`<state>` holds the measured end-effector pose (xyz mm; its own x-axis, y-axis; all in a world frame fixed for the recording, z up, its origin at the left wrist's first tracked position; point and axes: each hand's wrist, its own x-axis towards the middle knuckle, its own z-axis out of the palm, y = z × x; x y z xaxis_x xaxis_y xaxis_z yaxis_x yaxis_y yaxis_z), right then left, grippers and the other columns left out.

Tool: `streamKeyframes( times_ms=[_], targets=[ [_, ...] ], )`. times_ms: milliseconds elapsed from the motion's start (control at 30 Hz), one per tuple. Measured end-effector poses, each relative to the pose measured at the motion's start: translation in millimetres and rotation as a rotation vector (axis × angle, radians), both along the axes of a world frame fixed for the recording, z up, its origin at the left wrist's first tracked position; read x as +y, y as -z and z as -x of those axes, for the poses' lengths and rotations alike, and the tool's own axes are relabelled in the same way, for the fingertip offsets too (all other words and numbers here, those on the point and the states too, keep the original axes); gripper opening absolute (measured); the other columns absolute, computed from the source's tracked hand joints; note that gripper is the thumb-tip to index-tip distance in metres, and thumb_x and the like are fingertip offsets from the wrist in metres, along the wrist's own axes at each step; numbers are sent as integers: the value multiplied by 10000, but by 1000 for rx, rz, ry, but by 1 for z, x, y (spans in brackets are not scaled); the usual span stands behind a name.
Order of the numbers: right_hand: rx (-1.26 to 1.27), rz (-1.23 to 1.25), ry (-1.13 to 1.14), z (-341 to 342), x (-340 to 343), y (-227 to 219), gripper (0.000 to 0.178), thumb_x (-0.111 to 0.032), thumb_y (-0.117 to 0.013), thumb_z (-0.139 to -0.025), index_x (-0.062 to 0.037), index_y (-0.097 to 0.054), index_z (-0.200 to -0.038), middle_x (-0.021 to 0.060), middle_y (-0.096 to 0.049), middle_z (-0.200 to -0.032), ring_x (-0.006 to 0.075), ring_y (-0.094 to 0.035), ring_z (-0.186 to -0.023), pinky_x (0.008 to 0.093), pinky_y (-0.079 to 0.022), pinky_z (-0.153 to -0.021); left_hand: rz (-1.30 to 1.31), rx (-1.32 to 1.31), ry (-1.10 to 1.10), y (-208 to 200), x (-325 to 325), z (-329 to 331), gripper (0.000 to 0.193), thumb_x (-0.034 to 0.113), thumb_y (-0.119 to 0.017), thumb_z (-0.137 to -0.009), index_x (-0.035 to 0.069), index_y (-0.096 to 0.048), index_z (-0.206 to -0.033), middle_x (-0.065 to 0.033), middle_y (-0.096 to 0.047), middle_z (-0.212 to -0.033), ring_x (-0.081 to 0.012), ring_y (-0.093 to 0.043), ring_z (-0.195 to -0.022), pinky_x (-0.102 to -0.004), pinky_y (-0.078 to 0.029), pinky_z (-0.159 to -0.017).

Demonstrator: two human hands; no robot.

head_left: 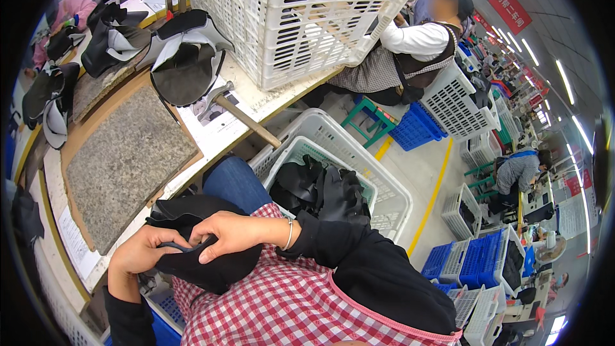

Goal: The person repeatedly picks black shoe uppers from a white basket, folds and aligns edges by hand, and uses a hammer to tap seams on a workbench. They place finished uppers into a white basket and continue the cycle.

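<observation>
A black shoe upper (224, 268) lies over my lap, against the red checked apron (282, 291). My left hand (142, 251) grips its edge from the left, with thumb and fingers closed on it. From the right, my right hand (232, 234) pinches the same edge, its fingers curled close to the left thumb. A narrow dark-grey strip of the edge shows between both hands; its detail is too small to make out. Beyond my hands a speckled stone slab (128, 157) rests on the bench, with a wooden-handled hammer (250, 122) beside it.
Several black uppers with pale linings (186, 67) lie along the bench. A large white basket (320, 32) stands on its far end. Below the bench edge, nested crates (391, 198) hold black pieces. A seated co-worker (416, 57), blue crates (419, 127) and a green stool (370, 120) are farther off.
</observation>
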<state>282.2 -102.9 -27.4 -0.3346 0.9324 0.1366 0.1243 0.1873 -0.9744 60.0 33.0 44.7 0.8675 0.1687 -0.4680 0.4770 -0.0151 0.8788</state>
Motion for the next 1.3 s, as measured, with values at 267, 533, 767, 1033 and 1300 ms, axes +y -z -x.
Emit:
streamKeyframes(
  times_ms=[267, 533, 767, 1033, 1300],
  targets=[
    [-131, -69, 22, 3, -1, -8, 311, -267, -839, -804, -31, -654, -888, 112, -627, -818, 322, -639, -776, 414, -473, -699, -13, 7, -16, -3, -3, -3, 193, -63, -702, -896, -27, -732, -1083, -13, -753, -964, -67, -648, -885, -249, -527, -809],
    [-136, -64, 31, 1, -3, -6, 316, -276, -835, -808, -29, -657, -893, 115, -638, -830, 323, -654, -794, 413, -478, -703, -44, -8, 13, -2, -2, -4, 187, -61, -699, -900, -26, -733, -1081, -8, -753, -956, -60, -647, -875, -243, -526, -798],
    [-100, -37, 44, 3, -3, -5, 325, -298, -826, -828, -25, -685, -934, 152, -690, -865, 333, -679, -817, 422, -486, -712, -13, -9, -12, -1, -3, -4, 174, -45, -695, -918, -23, -734, -1086, -6, -751, -955, -56, -646, -866, -237, -525, -786],
    [-167, -7, -37, -2, -2, -6, 331, -310, -801, -874, -17, -668, -951, 132, -648, -850, 309, -655, -797, 410, -480, -713, -2, 10, -20, -2, -5, -3, 184, -52, -686, -919, -22, -733, -1094, -5, -752, -956, -59, -655, -858, -232, -529, -787],
    [-124, -31, -26, -2, -3, -3, 324, -304, -818, -840, -28, -669, -920, 137, -655, -823, 305, -660, -778, 404, -481, -701, 5, -7, -11, -1, -6, -5, 185, -51, -688, -919, -20, -734, -1095, -3, -750, -950, -56, -655, -854, -230, -530, -785]
  ],
)
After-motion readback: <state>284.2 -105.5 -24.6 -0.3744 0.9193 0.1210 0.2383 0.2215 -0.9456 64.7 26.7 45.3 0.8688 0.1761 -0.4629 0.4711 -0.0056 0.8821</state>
